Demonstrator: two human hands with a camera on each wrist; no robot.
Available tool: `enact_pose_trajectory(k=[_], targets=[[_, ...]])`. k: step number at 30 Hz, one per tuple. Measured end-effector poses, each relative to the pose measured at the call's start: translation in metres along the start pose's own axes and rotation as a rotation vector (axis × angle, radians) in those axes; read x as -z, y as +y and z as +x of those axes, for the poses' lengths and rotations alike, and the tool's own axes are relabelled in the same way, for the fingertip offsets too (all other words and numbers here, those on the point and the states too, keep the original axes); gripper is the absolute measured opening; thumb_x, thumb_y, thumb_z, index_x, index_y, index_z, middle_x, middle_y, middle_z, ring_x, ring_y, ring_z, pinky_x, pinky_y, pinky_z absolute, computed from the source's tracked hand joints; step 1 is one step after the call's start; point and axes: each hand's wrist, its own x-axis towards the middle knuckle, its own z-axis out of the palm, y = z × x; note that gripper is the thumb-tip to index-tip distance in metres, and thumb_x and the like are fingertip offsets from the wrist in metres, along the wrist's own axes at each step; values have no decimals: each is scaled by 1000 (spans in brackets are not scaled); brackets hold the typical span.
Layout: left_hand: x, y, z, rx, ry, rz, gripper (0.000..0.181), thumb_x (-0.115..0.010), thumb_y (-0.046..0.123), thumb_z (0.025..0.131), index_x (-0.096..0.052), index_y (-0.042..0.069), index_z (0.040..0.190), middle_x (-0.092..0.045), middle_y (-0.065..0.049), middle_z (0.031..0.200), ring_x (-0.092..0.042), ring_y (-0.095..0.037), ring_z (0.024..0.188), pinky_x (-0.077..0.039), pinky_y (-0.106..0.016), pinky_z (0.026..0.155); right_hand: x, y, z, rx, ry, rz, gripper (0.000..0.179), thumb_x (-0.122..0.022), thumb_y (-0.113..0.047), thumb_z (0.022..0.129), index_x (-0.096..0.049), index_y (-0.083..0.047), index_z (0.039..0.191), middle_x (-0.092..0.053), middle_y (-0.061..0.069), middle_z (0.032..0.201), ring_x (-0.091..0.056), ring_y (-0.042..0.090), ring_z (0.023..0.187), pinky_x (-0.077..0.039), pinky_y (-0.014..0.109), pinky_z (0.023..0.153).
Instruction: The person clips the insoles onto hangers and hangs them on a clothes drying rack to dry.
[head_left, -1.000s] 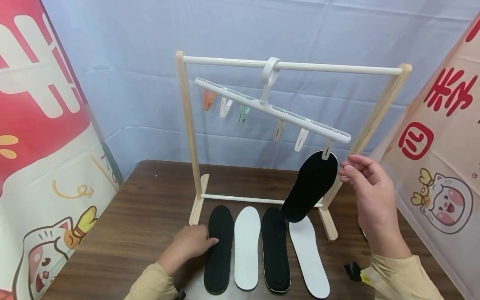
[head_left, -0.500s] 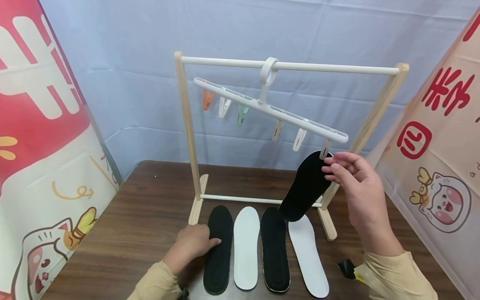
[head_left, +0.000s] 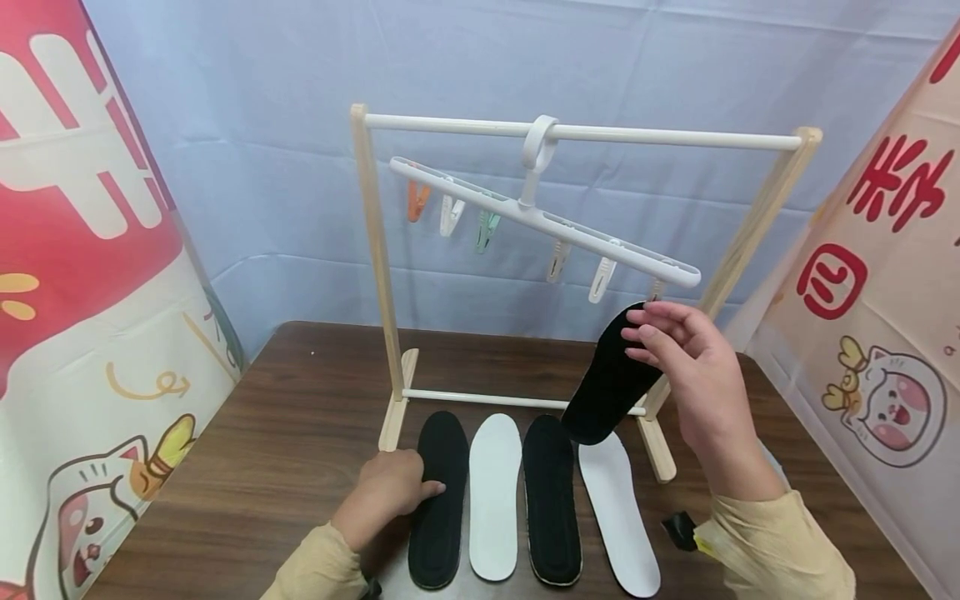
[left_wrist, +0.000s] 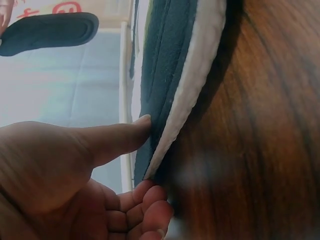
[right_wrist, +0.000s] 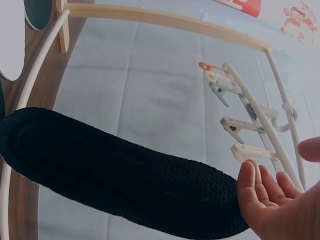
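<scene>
Hanging far right, one black shoe pad (head_left: 604, 385) is beside the loose right hand (head_left: 703, 375); the left hand (head_left: 388, 490) pinches the near-left pad (head_left: 441, 521).

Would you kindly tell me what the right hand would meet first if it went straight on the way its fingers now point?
Most likely the hanging black insole: in the head view the right hand overlaps its upper part, though depth and contact are unclear.

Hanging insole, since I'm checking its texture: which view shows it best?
The right wrist view: the hanging insole is large, nearly whole, its textured end showing. The head view shows it smaller, partly behind the right hand; the left wrist view, small at the frame's edge.
</scene>
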Motion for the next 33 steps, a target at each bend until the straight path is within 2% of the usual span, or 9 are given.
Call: enact_pose_trajectory(k=[4, 9, 14, 17, 24, 29, 33], targets=[[-1, 1, -2, -10, 10, -6, 48, -74, 48, 90, -69, 1, 81, -63, -12, 73, -60, -25, 66, -53, -44, 61, -3, -1, 3, -20, -10, -12, 26, -63, -8, 100, -56, 0, 124, -68, 7, 116, -71, 16, 100, -58, 25, 83], [-4, 0, -1, -22, 32, -14, 49, -75, 47, 89, -70, -1, 86, -65, -13, 78, -64, -30, 71, -54, -46, 64, -5, -1, 4, -41, -24, -36, 25, -62, -9, 101, -57, -5, 125, -68, 1, 117, -71, 14, 104, -57, 24, 84], [-5, 0, 1, -41, 59, -31, 51, -76, 47, 89, -69, -4, 92, -65, -14, 81, -67, -34, 75, -55, -48, 67, -7, -2, 6, -50, -27, -58, 36, -63, -11, 100, -53, 1, 133, -67, 1, 120, -70, 13, 106, -57, 24, 85], [-5, 1, 0, -28, 73, -53, 53, -77, 47, 87, -67, -5, 96, -64, -15, 81, -67, -35, 77, -55, -48, 67, -8, -3, 8, -55, -30, -74, 45, -63, -12, 101, -48, 6, 140, -65, 2, 123, -70, 13, 107, -56, 23, 85], [-6, 3, 3, 35, 79, -117, 59, -81, 45, 85, -64, -7, 107, -67, -19, 88, -69, -38, 84, -56, -47, 72, -9, -4, 12, -93, -43, -138, 57, -62, -15, 102, -39, 3, 150, -58, 15, 138, -69, 10, 110, -55, 22, 87], [-8, 4, 3, 38, 117, -140, 59, -83, 44, 82, -63, -6, 106, -67, -21, 89, -69, -40, 87, -56, -49, 74, -9, -3, 14, -118, -65, -165, 61, -61, -18, 103, -34, 1, 154, -48, 27, 147, -67, 5, 111, -54, 19, 88], [-9, 4, 3, 39, 128, -150, 59, -84, 44, 81, -63, -6, 106, -68, -21, 90, -69, -40, 87, -56, -49, 74, -12, -3, 16, -140, -86, -172, 64, -61, -19, 103, -31, 2, 156, -42, 31, 152, -65, 2, 112, -53, 18, 89]])
